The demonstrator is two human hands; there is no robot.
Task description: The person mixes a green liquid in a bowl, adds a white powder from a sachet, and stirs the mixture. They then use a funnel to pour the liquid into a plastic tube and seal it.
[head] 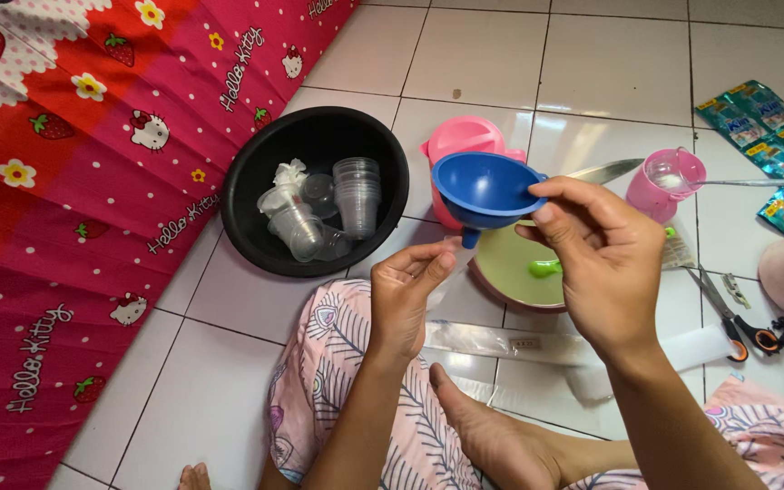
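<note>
White tiled floor, right hand pinching blue funnel by its rim, left hand gripping clear plastic bag at the spout, black basin of clear cups nearby

The floor is made of pale, glossy square tiles with dark joints. At the left a red and pink patterned cloth covers it. Beside the cloth stands a black round basin with clear plastic cups inside. Near the basin is a pink container, and next to it a shallow pink dish with a green inside. Further right stand a small pink cup with a spoon, green and blue sachets, scissors with an orange and black handle, and long clear plastic bags.
</note>
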